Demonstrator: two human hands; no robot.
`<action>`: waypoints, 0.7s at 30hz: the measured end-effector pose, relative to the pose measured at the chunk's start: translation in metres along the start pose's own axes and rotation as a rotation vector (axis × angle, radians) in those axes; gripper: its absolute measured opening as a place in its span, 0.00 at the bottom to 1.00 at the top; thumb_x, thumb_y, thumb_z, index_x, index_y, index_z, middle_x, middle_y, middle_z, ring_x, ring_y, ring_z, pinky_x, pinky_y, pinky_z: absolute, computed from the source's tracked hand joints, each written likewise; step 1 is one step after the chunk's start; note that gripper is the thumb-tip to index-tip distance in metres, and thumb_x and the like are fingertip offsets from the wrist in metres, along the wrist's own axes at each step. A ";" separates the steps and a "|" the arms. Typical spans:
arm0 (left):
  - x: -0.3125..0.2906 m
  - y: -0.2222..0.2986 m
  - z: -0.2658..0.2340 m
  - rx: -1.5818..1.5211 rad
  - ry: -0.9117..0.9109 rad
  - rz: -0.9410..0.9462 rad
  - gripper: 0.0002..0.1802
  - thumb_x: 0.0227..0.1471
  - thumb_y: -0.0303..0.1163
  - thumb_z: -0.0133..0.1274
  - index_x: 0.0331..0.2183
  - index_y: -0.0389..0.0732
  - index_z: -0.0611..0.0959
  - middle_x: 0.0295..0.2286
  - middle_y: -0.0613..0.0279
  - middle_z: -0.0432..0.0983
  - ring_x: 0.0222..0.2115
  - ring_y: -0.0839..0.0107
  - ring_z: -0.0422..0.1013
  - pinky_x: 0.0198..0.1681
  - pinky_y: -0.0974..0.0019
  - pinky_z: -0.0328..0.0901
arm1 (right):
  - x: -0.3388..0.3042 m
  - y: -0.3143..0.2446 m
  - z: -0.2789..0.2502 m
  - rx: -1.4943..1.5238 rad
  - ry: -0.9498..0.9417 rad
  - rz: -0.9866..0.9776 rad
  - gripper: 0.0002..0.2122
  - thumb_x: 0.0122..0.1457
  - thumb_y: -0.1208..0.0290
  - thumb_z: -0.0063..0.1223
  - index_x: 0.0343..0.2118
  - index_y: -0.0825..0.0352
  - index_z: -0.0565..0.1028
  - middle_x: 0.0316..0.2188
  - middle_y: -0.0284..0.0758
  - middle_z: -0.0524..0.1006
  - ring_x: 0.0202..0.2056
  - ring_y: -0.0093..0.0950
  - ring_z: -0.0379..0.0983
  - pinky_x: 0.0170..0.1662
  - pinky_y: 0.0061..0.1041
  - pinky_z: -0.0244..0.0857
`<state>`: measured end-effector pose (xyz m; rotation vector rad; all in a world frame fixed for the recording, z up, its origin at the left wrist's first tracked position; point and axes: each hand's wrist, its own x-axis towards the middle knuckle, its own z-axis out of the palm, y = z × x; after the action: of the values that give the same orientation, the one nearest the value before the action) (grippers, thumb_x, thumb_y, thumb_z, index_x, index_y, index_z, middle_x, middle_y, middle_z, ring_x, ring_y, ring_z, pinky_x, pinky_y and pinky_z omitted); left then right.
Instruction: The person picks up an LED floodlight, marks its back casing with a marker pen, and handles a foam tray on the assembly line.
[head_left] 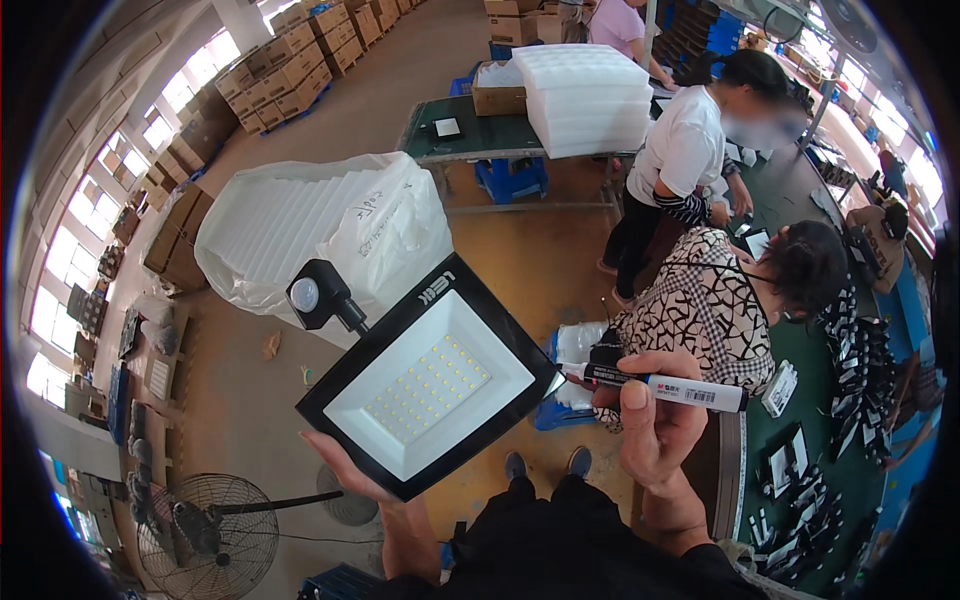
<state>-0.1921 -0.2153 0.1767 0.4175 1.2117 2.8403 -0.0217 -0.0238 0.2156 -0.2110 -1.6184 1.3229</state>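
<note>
My left hand (pixel 355 465) grips the lower left edge of an LED floodlight (pixel 430 385), a black-framed square lamp with a white reflector and rows of small yellow LEDs. A black motion sensor (pixel 318 296) with a white dome juts from its upper left side on a short arm. The lamp is held tilted, its front toward me. Between the thumb and fingers of my right hand (pixel 665 430) is a marker pen (pixel 695 391) with a white and black barrel. Its tip points left at the right corner of the lamp's frame; whether they touch I cannot tell.
A plastic bag of white foam sheets (pixel 330 215) stands beyond the lamp. Behind it, a green table (pixel 480 145) carries stacked foam (pixel 585 105). Two co-workers (pixel 690 310) work at the green bench (pixel 820 400) on my right, among several lamp parts. A floor fan (pixel 205 535) stands lower left.
</note>
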 end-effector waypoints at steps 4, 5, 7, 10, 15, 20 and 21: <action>-0.002 0.000 0.003 0.018 0.048 0.028 0.35 0.67 0.56 0.31 0.61 0.37 0.65 0.57 0.54 0.64 0.56 0.66 0.65 0.60 0.60 0.62 | 0.000 0.004 0.002 -0.004 0.013 -0.014 0.08 0.64 0.79 0.51 0.44 0.75 0.71 0.35 0.38 0.77 0.31 0.22 0.79 0.32 0.15 0.70; -0.002 -0.001 -0.003 0.040 0.024 0.052 0.35 0.68 0.56 0.31 0.61 0.37 0.65 0.57 0.55 0.65 0.56 0.66 0.65 0.60 0.60 0.62 | 0.001 0.004 0.002 -0.004 0.000 -0.003 0.08 0.64 0.79 0.51 0.44 0.74 0.71 0.35 0.38 0.77 0.30 0.21 0.79 0.31 0.15 0.70; 0.000 0.000 -0.008 0.062 0.000 0.074 0.35 0.68 0.55 0.31 0.61 0.37 0.66 0.56 0.55 0.65 0.56 0.66 0.65 0.60 0.60 0.61 | 0.003 0.003 0.002 -0.006 -0.013 0.010 0.08 0.64 0.79 0.52 0.44 0.74 0.71 0.35 0.38 0.77 0.30 0.21 0.78 0.31 0.15 0.70; 0.003 0.002 -0.013 0.064 -0.066 0.066 0.35 0.68 0.55 0.31 0.61 0.36 0.65 0.57 0.54 0.64 0.56 0.66 0.64 0.60 0.60 0.61 | 0.008 0.003 0.006 -0.030 -0.037 0.030 0.08 0.63 0.79 0.53 0.44 0.74 0.71 0.34 0.38 0.78 0.29 0.20 0.78 0.30 0.15 0.70; 0.005 -0.002 -0.026 0.163 -0.117 0.166 0.35 0.68 0.54 0.30 0.62 0.35 0.63 0.59 0.52 0.62 0.58 0.65 0.63 0.62 0.58 0.58 | 0.010 0.003 0.008 -0.039 -0.060 0.051 0.08 0.64 0.79 0.52 0.44 0.74 0.71 0.33 0.40 0.79 0.29 0.19 0.78 0.29 0.15 0.69; 0.001 -0.004 -0.024 0.445 -0.151 0.315 0.36 0.69 0.54 0.27 0.62 0.34 0.62 0.59 0.49 0.61 0.59 0.64 0.62 0.64 0.57 0.57 | 0.012 0.006 0.016 -0.026 -0.028 0.063 0.08 0.64 0.78 0.52 0.44 0.73 0.70 0.30 0.39 0.80 0.30 0.21 0.79 0.31 0.16 0.70; -0.001 -0.006 -0.025 0.692 -0.092 0.424 0.36 0.69 0.53 0.26 0.62 0.33 0.62 0.59 0.48 0.61 0.59 0.64 0.62 0.64 0.57 0.57 | 0.012 0.008 0.019 0.026 0.017 0.074 0.08 0.64 0.78 0.52 0.44 0.73 0.70 0.29 0.38 0.80 0.31 0.22 0.79 0.32 0.16 0.71</action>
<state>-0.1982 -0.2283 0.1555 0.9014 2.3048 2.5485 -0.0451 -0.0248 0.2174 -0.2678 -1.5911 1.3934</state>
